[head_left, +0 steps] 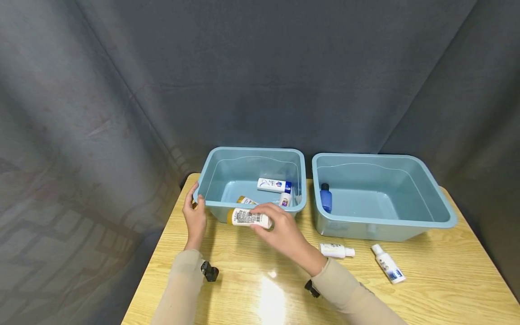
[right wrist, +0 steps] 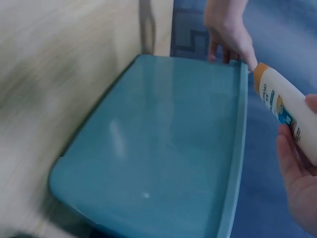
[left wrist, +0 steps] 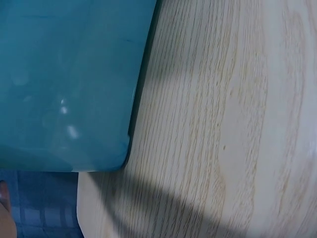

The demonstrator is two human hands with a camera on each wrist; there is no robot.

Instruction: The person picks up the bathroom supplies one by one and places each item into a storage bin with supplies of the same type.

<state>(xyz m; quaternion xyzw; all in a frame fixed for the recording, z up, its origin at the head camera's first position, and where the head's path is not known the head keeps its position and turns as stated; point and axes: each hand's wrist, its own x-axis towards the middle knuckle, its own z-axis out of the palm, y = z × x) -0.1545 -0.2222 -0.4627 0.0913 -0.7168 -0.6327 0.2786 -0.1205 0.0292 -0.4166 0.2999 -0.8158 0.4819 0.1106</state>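
Observation:
My right hand (head_left: 280,228) pinches a white bottle with an orange-yellow cap (head_left: 248,217) by its base end. It is above the front rim of the left blue bin (head_left: 252,151), lying nearly level, cap to the left. In the right wrist view the bottle (right wrist: 285,106) shows a printed label, with fingers (right wrist: 290,158) on its lower end. My left hand (head_left: 195,221) holds the left bin's front-left corner; in the right wrist view that hand (right wrist: 229,34) has its fingers at the rim. Inside lie a white bottle with a blue cap (head_left: 273,185), another orange-yellow-capped one (head_left: 246,200) and a white-capped one (head_left: 285,199).
A second blue bin (head_left: 383,158) stands to the right, with a dark blue bottle (head_left: 326,198) at its left end. Two white bottles lie on the wooden table (head_left: 235,280) before it: one sideways (head_left: 336,250), one slanted (head_left: 388,265). A grey curtain (head_left: 260,76) hangs behind.

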